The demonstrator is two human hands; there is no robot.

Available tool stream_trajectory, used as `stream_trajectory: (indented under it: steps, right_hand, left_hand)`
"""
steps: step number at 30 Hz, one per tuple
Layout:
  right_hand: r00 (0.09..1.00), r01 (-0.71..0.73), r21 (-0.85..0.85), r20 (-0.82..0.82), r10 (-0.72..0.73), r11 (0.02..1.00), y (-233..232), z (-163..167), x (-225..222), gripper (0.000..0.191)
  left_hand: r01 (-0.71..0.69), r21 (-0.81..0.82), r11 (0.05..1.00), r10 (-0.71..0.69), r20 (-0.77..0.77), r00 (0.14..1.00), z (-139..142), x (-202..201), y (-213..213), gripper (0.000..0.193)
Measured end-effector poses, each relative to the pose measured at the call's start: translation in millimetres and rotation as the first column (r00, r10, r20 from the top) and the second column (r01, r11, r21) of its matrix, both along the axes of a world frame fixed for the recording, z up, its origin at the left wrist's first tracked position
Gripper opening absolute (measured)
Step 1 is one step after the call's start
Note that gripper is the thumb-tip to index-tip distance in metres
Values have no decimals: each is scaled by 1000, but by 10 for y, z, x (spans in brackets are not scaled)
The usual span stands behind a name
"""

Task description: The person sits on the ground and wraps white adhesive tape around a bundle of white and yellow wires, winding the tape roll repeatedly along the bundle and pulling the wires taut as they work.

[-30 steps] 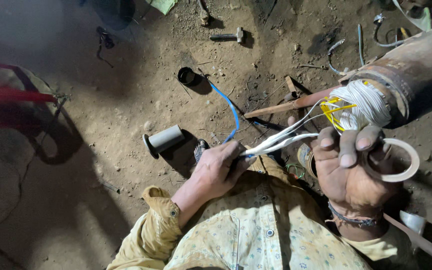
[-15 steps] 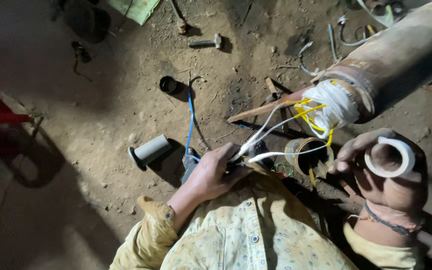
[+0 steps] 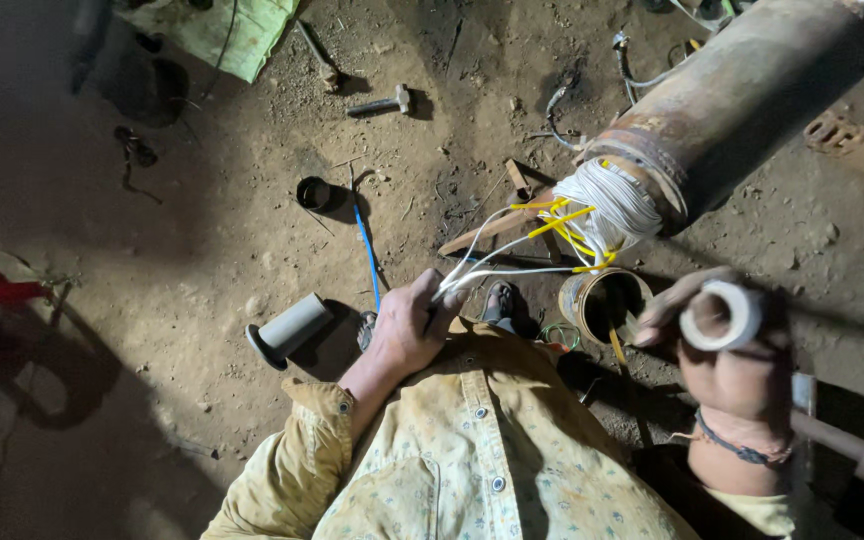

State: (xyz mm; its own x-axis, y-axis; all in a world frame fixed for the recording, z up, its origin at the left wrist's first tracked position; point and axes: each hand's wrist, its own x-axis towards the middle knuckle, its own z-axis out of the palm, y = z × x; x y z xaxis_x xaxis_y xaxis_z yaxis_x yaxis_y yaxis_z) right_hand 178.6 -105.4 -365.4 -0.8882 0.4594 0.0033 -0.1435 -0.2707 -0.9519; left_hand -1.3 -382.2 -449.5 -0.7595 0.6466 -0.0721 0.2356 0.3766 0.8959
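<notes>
Left hand (image 3: 407, 325) clamped on white wires (image 3: 492, 272) pulled taut from the rusty cylinder's (image 3: 742, 95) winding, right hand (image 3: 737, 345) gripping a tape roll (image 3: 720, 315) nearby; apparently no tape applied, wrapping still ahead.

No labels, signs or screens show; the only packaging-like thing is a crumpled green woven sack (image 3: 222, 35) lying at the top-left on the dirt.
</notes>
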Motion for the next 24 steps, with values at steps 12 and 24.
stream_trajectory:
  steps: [12, 24]
  right_hand:
    - [963, -255, 667, 240, 122, 700, -288, -47, -309, 18]
    - [870, -487, 419, 152, 469, 767, -868, 52, -864, 15]
  left_hand:
    - [-135, 314, 940, 58, 242, 968, 405, -44, 192, 21]
    - [7, 251, 968, -90, 324, 942, 308, 83, -25, 26]
